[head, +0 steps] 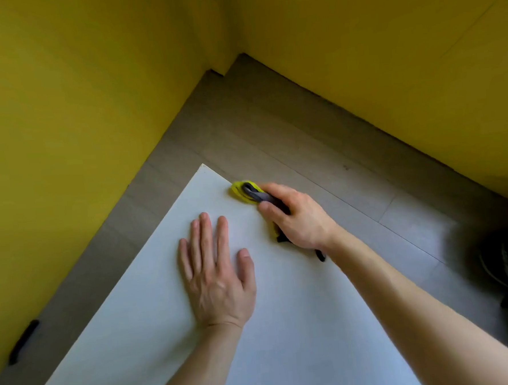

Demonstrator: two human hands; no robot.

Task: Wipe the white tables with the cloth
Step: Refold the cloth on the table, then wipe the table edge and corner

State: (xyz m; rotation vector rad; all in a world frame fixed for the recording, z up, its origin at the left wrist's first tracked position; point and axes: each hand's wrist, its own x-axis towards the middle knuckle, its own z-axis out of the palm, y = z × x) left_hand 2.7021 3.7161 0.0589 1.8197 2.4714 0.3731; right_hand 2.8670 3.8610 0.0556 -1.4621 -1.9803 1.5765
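A white table (154, 332) fills the lower middle of the head view, its far corner pointing up toward the walls. A bunched yellow and dark grey cloth (245, 192) lies at the table's right edge, close to that corner. My right hand (296, 216) grips the cloth with curled fingers; part of the cloth sticks out beyond the fingers and a dark end shows below the wrist. My left hand (217, 272) rests flat on the table with straight fingers, just left of the right hand.
Yellow walls (63, 114) meet in a corner beyond the table, with grey-brown plank floor (257, 126) between them and the table. A black handle (24, 341) sits on the left wall. A dark blurred object (507, 263) stands on the floor at right.
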